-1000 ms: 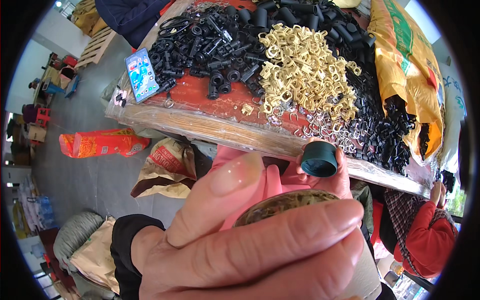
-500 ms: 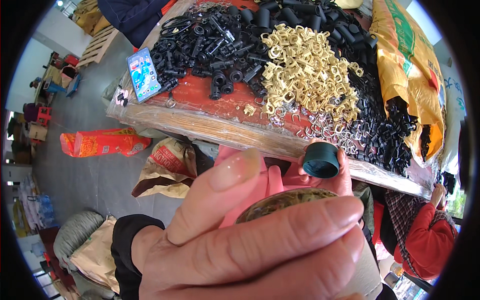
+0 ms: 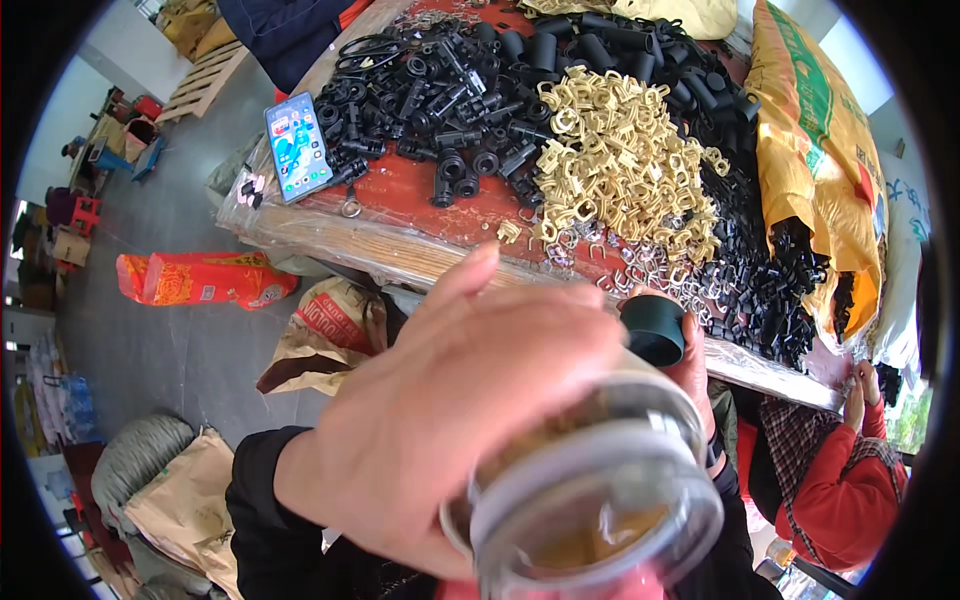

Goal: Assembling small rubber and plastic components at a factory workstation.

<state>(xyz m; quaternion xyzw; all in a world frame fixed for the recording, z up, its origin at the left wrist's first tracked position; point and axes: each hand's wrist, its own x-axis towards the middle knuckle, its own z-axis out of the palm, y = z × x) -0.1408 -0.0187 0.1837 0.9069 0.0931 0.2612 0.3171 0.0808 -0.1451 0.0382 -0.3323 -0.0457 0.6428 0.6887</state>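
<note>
Two holds: left fingers (image 3: 575, 345) around clear jar (image 3: 600, 500); right fingers (image 3: 695, 355) around green cap (image 3: 655, 330); printed yellow sack (image 3: 795, 140)

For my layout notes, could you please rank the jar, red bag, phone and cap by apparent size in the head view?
1. Jar, probably enlarged by nearness
2. Red bag
3. Phone and cap: too alike to rank

red table (image 3: 400, 188), black parts (image 3: 420, 105), clips (image 3: 630, 165), phone (image 3: 298, 148)
</note>
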